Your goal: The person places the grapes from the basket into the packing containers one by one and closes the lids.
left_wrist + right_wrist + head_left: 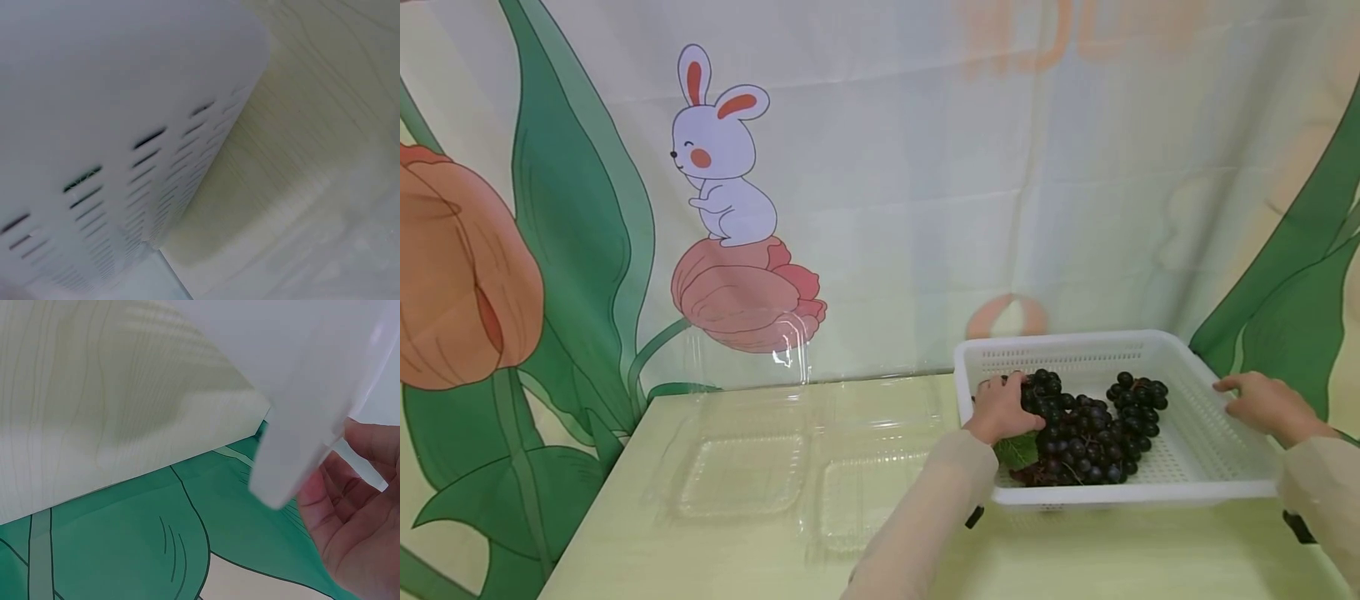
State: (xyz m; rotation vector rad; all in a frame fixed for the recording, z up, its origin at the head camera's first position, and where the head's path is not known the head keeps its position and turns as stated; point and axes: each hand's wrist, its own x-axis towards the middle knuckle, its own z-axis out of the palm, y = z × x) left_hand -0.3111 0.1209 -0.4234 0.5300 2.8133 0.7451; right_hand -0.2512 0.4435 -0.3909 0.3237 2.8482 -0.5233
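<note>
Toward the far right corner of the yellow-green wood-grain table (1075,550), a white slotted plastic basket (1135,494) beside clear plastic containers (745,475) holds dark purple grape bunches (1086,437), its right rim pinched by the right hand (1273,407), while the left hand (1000,408) rests over them, how far closed I cannot tell.

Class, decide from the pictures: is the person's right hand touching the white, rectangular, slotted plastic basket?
Touching. The right wrist view shows it: the right hand grips the white plastic basket by its rim, with no gap where they meet.
</note>
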